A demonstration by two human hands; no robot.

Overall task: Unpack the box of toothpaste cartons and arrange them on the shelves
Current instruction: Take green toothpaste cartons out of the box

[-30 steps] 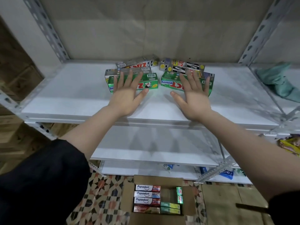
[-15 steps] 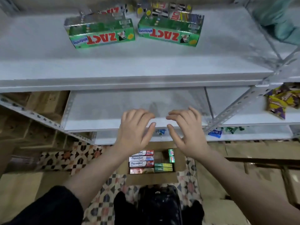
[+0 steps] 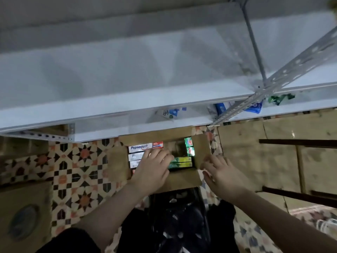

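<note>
A cardboard box (image 3: 184, 177) sits open on the patterned tile floor (image 3: 76, 167), just in front of the lowest white shelf (image 3: 113, 108). Inside it, on the left, lie white toothpaste cartons (image 3: 140, 147) stacked side by side, the far one reading Pepsodent. On the right lie two long green cartons (image 3: 182, 161), and two smaller green cartons (image 3: 189, 147) stand on end at the far right corner. A bare gap of box bottom shows between the far white carton and the upright green ones.

The left hand (image 3: 154, 169) reaches down into the box, its fingers (image 3: 160, 154) spread and only slightly bent, lying over the nearer white cartons and the left ends of the long green ones. Whether they have hold of a carton cannot be told, as the palm hides what is under it. The right hand (image 3: 221, 175) is at the right side of the box, fingers relaxed and loosely spread, their tips at the edge of the right flap (image 3: 201, 148); it holds nothing that can be seen.

Both forearms come in from the near edge, a dark sleeve (image 3: 73, 240) on the left one. A blue packet (image 3: 221, 107) and a green wrapper (image 3: 280, 98) lie on a lower shelf at the far right, behind a slotted metal strut (image 3: 284, 70). Brown cardboard (image 3: 273, 152) covers the floor to the right
</note>
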